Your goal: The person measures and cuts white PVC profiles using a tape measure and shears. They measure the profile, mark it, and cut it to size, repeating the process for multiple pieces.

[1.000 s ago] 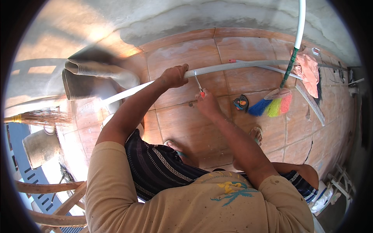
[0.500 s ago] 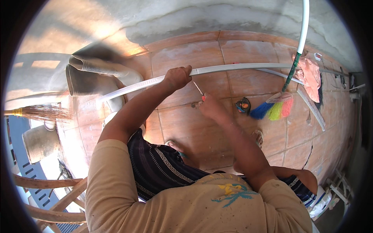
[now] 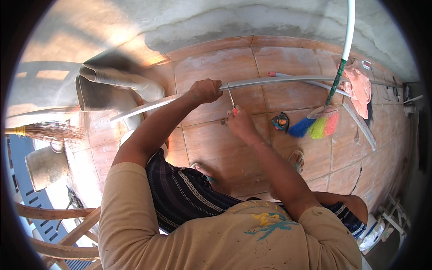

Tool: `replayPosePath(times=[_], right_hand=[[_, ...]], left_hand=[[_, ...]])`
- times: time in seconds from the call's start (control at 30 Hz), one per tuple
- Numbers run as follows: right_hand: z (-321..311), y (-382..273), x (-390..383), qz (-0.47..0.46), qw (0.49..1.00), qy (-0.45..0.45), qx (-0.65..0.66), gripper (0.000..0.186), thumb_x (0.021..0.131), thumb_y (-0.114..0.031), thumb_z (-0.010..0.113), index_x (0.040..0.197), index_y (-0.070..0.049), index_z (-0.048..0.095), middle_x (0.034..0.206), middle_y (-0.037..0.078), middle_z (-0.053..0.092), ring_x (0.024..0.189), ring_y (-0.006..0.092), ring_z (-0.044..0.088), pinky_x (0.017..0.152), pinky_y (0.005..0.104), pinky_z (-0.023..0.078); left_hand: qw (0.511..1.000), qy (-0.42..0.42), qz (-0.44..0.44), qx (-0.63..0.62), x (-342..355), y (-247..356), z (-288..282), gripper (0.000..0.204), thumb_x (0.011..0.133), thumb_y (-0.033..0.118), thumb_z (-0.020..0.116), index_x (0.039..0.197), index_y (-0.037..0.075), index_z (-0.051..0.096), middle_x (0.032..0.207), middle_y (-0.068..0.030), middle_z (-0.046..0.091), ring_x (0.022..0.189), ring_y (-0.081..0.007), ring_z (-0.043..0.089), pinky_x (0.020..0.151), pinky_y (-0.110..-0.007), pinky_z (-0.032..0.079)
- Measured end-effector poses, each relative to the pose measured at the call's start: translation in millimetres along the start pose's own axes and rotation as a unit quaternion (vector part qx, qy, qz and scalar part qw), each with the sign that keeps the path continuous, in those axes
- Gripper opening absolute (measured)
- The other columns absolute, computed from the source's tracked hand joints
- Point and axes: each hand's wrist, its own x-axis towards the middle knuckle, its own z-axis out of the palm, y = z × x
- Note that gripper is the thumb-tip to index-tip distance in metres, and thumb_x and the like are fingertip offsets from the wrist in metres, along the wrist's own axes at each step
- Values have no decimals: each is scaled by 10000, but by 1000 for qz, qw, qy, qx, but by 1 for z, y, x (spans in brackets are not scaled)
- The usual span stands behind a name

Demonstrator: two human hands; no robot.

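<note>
My left hand is closed around a long, narrow, light grey profile strip, which spans from beside the boots to the right over the tiled floor. In my closed right hand is a slim-bladed tool with a red handle; whether it is a knife, saw or screwdriver I cannot tell. Its tip meets the strip just right of my left hand. The strip's edge faces up.
White rubber boots lie at the left by the wall. A multicoloured broom, a coiled tape-like item, a pink cloth and a short strip are at the right. A twig broom lies far left.
The strip has turned in my left hand, so its broad marked face no longer shows. The tool in my right hand has moved up to the strip.
</note>
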Motion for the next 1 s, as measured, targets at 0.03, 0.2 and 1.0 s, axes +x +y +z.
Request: replayPosePath(times=[0.03,0.2,1.0], right_hand=[[1,0,0,2,1000,6,3,360,1016,-296,604,1150,38,598,1056,326,690,1035,520,660,881,558,523],[4,-1,-5,14,1000,25,8,346,1020,-300,610,1123,30,591,1042,332,681,1045,520,647,876,552,512],[21,18,0,-46,996,53,52,273,1021,-218,588,1123,35,575,1005,321,690,999,527,666,847,577,524]], left_hand=[[1000,2,-1,-2,0,0,0,372,979,411,623,1186,103,620,1046,-177,754,1021,-386,726,898,-515,571],[1000,-1,-2,-6,-1,0,0,367,976,409,622,1181,104,624,1057,-180,751,1025,-386,724,902,-519,568],[1000,-19,6,-7,-1,1,-7,382,967,417,631,1161,90,660,1109,-187,744,1069,-383,713,930,-494,569]])
